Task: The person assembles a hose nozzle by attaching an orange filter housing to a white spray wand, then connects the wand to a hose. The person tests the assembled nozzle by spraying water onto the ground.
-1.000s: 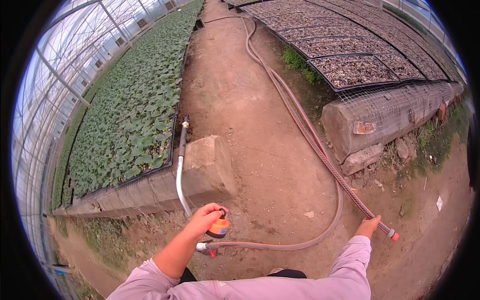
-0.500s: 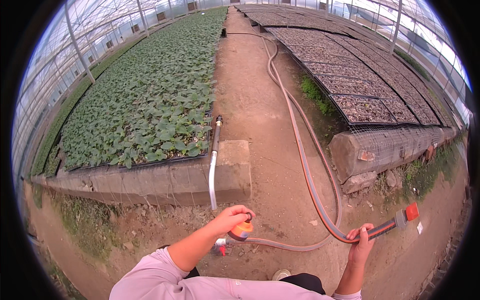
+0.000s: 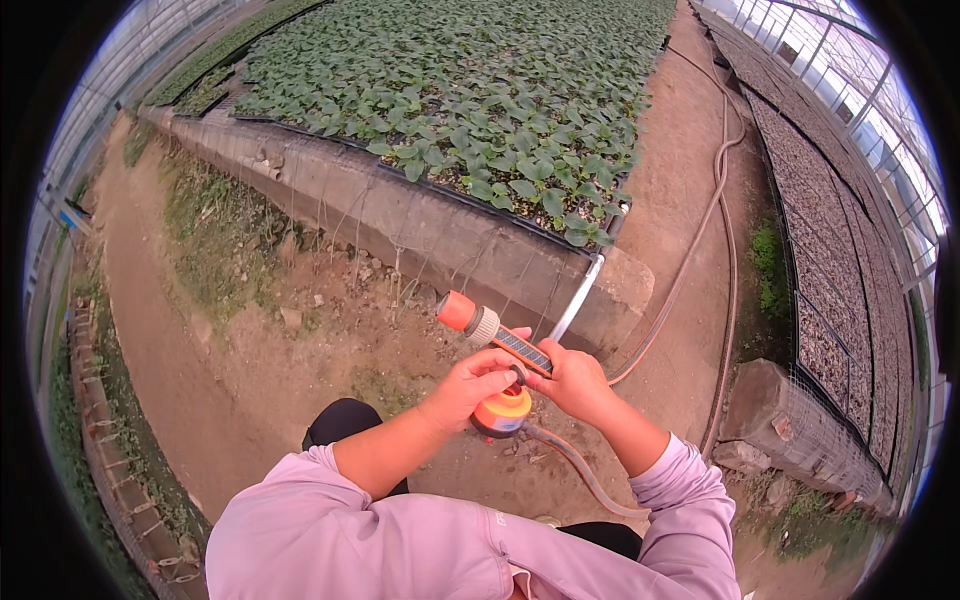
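My left hand (image 3: 458, 390) is closed round the black neck of an orange-and-black round spray head (image 3: 503, 408), its broad side hanging downward. Just to the right, my right hand (image 3: 580, 384) grips a grey hose (image 3: 523, 350) with orange stripes. The hose's end points up and left, carrying a ribbed grey collar (image 3: 484, 326) and a red-orange fitting (image 3: 456, 310). Both hands meet in front of my body, fingers close together over the spray head's neck. The fingers partly hide where hose and spray head lie against each other; I cannot tell whether they touch.
A low concrete bed edge (image 3: 350, 195) runs ahead, bearing trays of green seedlings (image 3: 470, 110). A white pipe (image 3: 577, 300) leans on its corner. Along the dirt path, more hose (image 3: 722, 200) stretches away. Soil-filled trays (image 3: 815, 210) stand to the right above a concrete block (image 3: 765, 405).
My right hand has brought the hose end from the far right to beside my left hand, and the fitting now points left. The view has turned left and downward. The spray head stays in my left hand.
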`<state>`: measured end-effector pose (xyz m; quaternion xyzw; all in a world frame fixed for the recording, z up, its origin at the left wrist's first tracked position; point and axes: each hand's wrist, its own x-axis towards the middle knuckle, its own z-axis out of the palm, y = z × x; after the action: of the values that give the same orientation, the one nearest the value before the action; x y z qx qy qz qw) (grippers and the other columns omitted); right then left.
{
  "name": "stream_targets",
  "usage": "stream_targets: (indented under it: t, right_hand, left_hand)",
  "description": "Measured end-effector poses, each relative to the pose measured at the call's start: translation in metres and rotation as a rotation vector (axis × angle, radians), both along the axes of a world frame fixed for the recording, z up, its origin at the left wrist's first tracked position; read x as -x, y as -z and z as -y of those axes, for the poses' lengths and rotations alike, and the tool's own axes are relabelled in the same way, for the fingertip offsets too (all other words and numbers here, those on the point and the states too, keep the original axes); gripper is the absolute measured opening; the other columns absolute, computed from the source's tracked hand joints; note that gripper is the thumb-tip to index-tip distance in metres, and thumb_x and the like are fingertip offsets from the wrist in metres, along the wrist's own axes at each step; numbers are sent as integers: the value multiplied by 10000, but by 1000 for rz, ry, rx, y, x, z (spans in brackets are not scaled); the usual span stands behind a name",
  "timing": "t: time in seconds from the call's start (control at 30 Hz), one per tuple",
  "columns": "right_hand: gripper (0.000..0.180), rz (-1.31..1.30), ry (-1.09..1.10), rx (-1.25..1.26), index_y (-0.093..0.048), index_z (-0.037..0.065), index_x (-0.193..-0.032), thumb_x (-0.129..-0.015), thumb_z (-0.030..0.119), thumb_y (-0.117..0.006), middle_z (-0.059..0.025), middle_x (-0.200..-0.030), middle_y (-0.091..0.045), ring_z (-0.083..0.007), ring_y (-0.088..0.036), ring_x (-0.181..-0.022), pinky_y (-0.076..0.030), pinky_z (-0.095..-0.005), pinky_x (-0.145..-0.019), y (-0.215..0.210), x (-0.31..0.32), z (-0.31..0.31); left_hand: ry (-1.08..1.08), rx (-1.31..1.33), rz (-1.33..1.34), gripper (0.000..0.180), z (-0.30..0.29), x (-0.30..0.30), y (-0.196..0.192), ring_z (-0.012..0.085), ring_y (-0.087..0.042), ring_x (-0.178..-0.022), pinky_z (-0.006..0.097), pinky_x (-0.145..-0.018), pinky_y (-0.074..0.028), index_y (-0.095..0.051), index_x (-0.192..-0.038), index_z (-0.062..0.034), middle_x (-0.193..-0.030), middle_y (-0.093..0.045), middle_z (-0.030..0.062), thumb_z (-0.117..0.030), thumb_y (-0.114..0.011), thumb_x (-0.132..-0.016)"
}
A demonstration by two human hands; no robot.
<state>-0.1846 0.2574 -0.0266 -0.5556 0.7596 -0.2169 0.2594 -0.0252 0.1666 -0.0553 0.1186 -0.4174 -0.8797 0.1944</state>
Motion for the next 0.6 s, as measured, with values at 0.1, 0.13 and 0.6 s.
stream_targets:
  t: [0.1, 0.13, 0.6]
  right_hand:
    - [400, 20, -206, -144, -465, 50, -1038, -779, 311, -623, -186, -800, -624, -366, -606, -802, -468, -443, -669, 48, -23, 34]
    - [405, 33, -270, -189, -454, 48, -1058, -770, 273, -627, -188, -853, -628, -363, -604, -836, -472, -440, -692, 61, -30, 40]
    - [208, 824, 338, 93, -591, 35, -886, -914, 202, -469, -33, -763, -617, -114, -589, -657, -448, -218, -554, 143, 77, -83]
  left_hand:
    - [-263, -421, 157, 165, 6, -25, 16, 225, -608, -922, 372, -812, -513, -522, -1007, -10, -1242, -479, 136, -85, -497, -863]
    - [-364, -539, 226, 178, 6, -32, 30, 238, -620, -869, 382, -774, -520, -527, -1005, -23, -1085, -575, 137, -133, -501, -866]
    - [-630, -724, 388, 199, -6, -6, 78, 231, -624, -837, 399, -699, -532, -573, -977, -88, -913, -625, 111, -237, -506, -864]
